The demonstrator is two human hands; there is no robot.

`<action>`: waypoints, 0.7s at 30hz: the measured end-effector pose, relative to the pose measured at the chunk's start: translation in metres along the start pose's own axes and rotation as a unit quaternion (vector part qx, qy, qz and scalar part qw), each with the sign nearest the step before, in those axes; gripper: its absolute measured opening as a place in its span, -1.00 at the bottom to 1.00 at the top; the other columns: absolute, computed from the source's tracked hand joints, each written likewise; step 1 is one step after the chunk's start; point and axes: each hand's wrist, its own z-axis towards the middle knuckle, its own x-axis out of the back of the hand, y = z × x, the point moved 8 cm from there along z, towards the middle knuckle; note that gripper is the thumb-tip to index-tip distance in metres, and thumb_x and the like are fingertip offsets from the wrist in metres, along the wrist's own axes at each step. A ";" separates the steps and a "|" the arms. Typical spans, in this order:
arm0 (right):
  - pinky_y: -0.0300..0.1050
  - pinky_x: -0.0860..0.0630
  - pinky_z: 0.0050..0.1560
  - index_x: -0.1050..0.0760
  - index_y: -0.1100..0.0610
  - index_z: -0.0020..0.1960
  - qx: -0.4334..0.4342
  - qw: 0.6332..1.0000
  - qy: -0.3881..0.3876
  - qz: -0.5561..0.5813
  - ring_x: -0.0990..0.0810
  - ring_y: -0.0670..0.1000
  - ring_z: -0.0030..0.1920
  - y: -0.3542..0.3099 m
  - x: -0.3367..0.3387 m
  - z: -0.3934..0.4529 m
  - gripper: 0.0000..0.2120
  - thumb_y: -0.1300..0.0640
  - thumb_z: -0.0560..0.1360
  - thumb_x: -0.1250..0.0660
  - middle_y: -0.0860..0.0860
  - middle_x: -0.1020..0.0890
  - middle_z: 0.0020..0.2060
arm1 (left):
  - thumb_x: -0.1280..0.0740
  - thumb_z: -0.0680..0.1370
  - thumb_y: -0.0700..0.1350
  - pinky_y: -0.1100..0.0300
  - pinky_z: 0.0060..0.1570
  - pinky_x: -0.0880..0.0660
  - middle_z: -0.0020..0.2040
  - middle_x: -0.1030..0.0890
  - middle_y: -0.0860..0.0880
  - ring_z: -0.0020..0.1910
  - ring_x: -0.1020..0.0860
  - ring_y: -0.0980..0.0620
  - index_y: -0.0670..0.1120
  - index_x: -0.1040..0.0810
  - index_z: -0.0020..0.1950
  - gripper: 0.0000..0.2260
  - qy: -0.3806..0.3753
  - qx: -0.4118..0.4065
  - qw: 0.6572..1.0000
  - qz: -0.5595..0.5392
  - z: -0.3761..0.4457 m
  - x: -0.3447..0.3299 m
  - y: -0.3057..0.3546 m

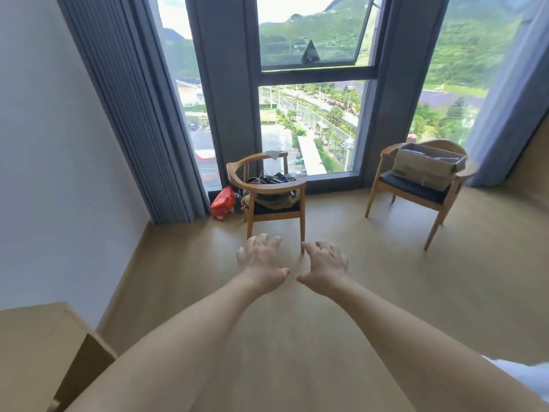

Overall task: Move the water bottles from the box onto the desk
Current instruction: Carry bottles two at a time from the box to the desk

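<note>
My left hand (261, 263) and my right hand (325, 267) are stretched out side by side over the wooden floor, palms down, fingers spread, holding nothing. A cardboard box (427, 166) sits on the seat of the right wooden chair (410, 188) by the window, far from both hands. Its top is open, but I cannot make out any bottles inside. A light wooden desk corner (32, 346) shows at the lower left, beside my left forearm.
A second wooden chair (267, 200) stands just beyond my hands, loaded with cables and clothes. A red bag (222, 202) lies on the floor next to it. Tall windows and grey curtains (127, 108) line the far wall.
</note>
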 end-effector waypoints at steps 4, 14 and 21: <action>0.13 -0.30 0.37 -0.22 -0.14 0.54 -0.055 0.998 0.009 0.000 -0.30 0.15 0.46 0.060 0.011 0.026 -0.24 -0.21 0.43 -0.44 0.02 -0.37 0.48 | -0.47 0.49 0.18 -0.21 0.54 -0.17 0.59 -0.29 -0.03 0.59 -0.19 -0.11 0.12 -0.28 0.58 -0.29 -0.018 -0.050 0.999 0.002 0.054 -0.026 0.055; 0.07 -0.26 0.39 -0.20 -0.13 0.56 -0.177 0.983 0.044 -0.017 -0.29 0.12 0.46 0.185 0.043 0.156 -0.22 -0.23 0.44 -0.44 0.02 -0.34 0.49 | -0.43 0.51 0.15 -0.15 0.54 -0.17 0.61 -0.26 -0.08 0.59 -0.17 -0.11 0.09 -0.24 0.61 -0.28 -0.063 -0.169 0.984 -0.016 0.233 -0.083 0.158; 0.07 -0.30 0.37 -0.18 -0.12 0.57 -0.259 0.963 0.070 -0.008 -0.31 0.13 0.45 0.253 0.089 0.274 -0.20 -0.22 0.44 -0.43 0.02 -0.34 0.49 | -0.45 0.50 0.15 -0.10 0.49 -0.23 0.59 -0.29 -0.05 0.56 -0.21 -0.11 0.10 -0.26 0.60 -0.28 -0.071 -0.243 0.967 -0.019 0.392 -0.090 0.230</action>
